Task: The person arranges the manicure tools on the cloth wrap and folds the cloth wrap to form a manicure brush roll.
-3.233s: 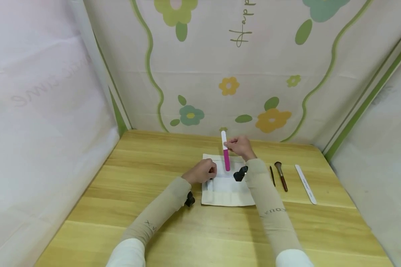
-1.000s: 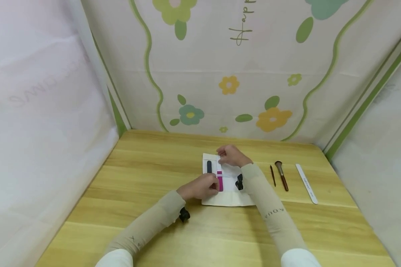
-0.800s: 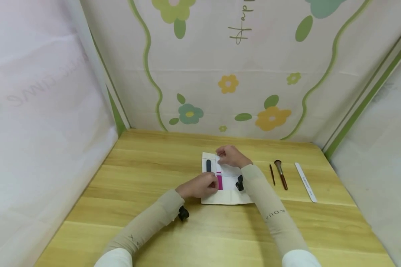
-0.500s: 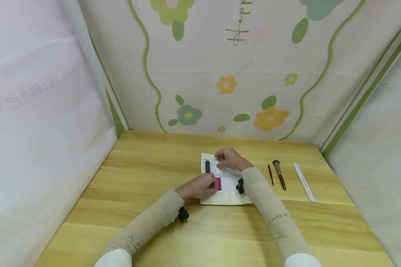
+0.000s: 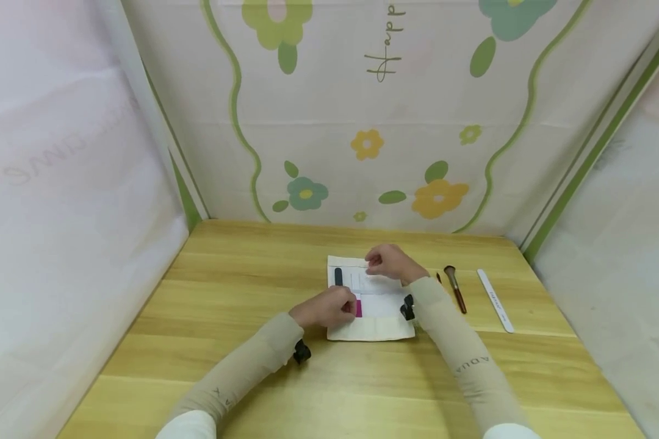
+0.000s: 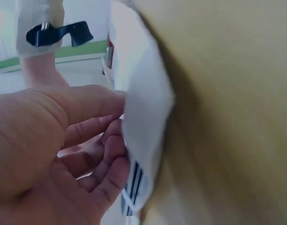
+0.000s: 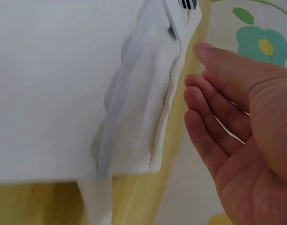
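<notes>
A cream fabric tool pouch (image 5: 387,329) lies spread on the wooden table, with a cross band over its middle. The magenta-and-white nail file (image 5: 359,309) runs lengthwise in it, its white half faint against the fabric. My left hand (image 5: 332,306) curls over the file's magenta end, thumb and fingertips close together and partly hidden by the fabric in the left wrist view. Left of the file is a slim dark tool (image 5: 338,276). My right hand (image 5: 391,262) hovers at the pouch's far edge, fingers loosely bent and holding nothing.
Right of the pouch lie a makeup brush (image 5: 456,289) and a white nail file (image 5: 495,300). A thin dark stick (image 5: 439,278) shows beside the right sleeve, mostly hidden. Fabric walls close off the table (image 5: 236,286) at the back and sides.
My right hand brings the magenta-and-white file down onto the pouch, then lets go and moves slightly right. My left hand moves nearer the pouch's front and stays curled there.
</notes>
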{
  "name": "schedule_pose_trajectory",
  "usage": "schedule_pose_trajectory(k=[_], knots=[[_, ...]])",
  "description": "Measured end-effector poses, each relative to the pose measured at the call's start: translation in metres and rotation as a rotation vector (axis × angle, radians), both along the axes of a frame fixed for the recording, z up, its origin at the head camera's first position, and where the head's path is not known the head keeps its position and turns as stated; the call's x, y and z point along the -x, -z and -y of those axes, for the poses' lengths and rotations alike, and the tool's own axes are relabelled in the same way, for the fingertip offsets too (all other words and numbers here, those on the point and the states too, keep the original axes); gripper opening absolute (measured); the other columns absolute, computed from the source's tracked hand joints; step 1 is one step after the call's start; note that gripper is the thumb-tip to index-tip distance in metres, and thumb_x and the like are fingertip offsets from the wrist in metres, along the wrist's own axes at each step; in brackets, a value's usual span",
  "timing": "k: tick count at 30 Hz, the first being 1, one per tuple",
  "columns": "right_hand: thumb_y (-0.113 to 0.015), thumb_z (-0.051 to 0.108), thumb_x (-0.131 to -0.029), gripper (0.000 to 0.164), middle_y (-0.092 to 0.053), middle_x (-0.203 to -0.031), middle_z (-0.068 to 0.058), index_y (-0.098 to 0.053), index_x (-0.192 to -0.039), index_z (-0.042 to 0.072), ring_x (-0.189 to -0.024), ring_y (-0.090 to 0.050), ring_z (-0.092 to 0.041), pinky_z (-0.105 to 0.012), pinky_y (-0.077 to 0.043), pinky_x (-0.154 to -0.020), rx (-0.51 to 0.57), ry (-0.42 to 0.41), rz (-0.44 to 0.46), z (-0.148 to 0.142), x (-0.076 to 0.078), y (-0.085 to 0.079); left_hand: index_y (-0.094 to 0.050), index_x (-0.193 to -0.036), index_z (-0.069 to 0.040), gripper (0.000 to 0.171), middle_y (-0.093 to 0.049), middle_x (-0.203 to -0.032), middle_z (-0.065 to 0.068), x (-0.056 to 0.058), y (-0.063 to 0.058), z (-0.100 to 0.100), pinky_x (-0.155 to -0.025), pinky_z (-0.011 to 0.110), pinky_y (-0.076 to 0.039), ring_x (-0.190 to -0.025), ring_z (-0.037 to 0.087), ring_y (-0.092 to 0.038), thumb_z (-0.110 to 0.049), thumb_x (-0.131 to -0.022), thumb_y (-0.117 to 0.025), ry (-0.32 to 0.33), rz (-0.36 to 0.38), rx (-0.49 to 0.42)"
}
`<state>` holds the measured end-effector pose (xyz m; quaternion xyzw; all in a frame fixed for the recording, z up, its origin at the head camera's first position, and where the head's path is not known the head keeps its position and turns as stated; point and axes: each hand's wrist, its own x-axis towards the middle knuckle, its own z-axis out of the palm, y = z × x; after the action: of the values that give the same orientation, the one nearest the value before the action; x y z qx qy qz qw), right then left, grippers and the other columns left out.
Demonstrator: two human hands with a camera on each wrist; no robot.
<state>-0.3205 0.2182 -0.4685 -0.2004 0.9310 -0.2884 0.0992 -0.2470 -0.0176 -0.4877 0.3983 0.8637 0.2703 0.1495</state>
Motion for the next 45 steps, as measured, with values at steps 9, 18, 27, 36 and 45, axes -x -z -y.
schedule_pose_trajectory(k=[9,18,27,36,45], knots=[[-0.073,0.014,-0.099,0.043,-0.071,-0.123,-0.028,-0.064,-0.132,-0.012,-0.112,-0.069,-0.040,-0.055,-0.057,-0.098,-0.079,0.167,-0.069,-0.116,-0.021,-0.011,-0.077,-0.097,-0.006,0.008,-0.071,-0.093,0.000,0.019,-0.009,-0.018,-0.074,0.019,-0.052,-0.081,0.011,-0.057,-0.007,-0.099,-0.070,-0.091,-0.046,0.007],[-0.070,0.016,-0.100,0.045,-0.069,-0.120,-0.035,-0.062,-0.129,-0.017,-0.109,-0.067,-0.048,-0.057,-0.057,-0.089,-0.199,0.313,-0.068,-0.220,-0.046,-0.005,-0.077,-0.099,-0.001,0.010,-0.073,-0.099,0.008,0.033,-0.009,-0.031,-0.081,0.025,-0.051,-0.086,0.014,-0.056,0.002,-0.096,-0.068,-0.121,-0.089,0.022],[-0.076,0.020,-0.095,0.045,-0.070,-0.116,-0.036,-0.068,-0.120,-0.017,-0.098,-0.070,-0.045,-0.053,-0.059,-0.080,-0.240,0.400,-0.022,-0.246,-0.066,0.011,-0.077,-0.092,-0.005,0.009,-0.073,-0.094,0.005,0.037,0.001,-0.034,-0.083,0.025,-0.051,-0.086,0.012,-0.056,-0.001,-0.096,-0.070,-0.127,-0.110,0.066],[-0.075,0.020,-0.093,0.031,-0.075,-0.102,-0.026,-0.077,-0.103,-0.009,-0.076,-0.062,-0.025,-0.036,-0.050,-0.065,-0.264,0.487,0.086,-0.246,-0.064,0.009,-0.077,-0.091,-0.003,0.008,-0.074,-0.089,0.006,0.036,-0.002,-0.036,-0.082,0.026,-0.052,-0.082,0.011,-0.057,0.001,-0.095,-0.071,-0.104,-0.113,0.028],[-0.076,0.029,-0.095,0.033,-0.073,-0.090,-0.016,-0.075,-0.096,-0.004,-0.075,-0.062,-0.023,-0.034,-0.050,-0.065,-0.227,0.531,0.183,-0.257,-0.068,0.001,-0.075,-0.091,-0.003,0.008,-0.073,-0.090,0.006,0.037,-0.003,-0.040,-0.081,0.026,-0.052,-0.083,0.012,-0.058,0.001,-0.095,-0.071,-0.107,-0.091,0.008]])
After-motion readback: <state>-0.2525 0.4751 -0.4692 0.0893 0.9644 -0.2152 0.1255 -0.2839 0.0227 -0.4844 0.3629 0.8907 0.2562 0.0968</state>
